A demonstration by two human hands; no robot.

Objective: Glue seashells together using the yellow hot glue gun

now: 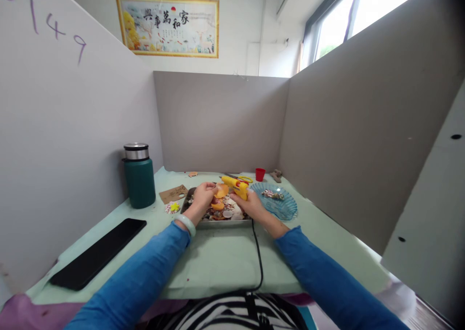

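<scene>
Glue gun in right hand (wall: "149")

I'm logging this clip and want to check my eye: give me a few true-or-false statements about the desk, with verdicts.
The right hand holds a yellow glue gun. True.
The left hand holds an orange piece above the tray. True.
The green flask lies on its side. False: it stands upright.
The blue plate sits left of the tray. False: it sits right of it.
</scene>
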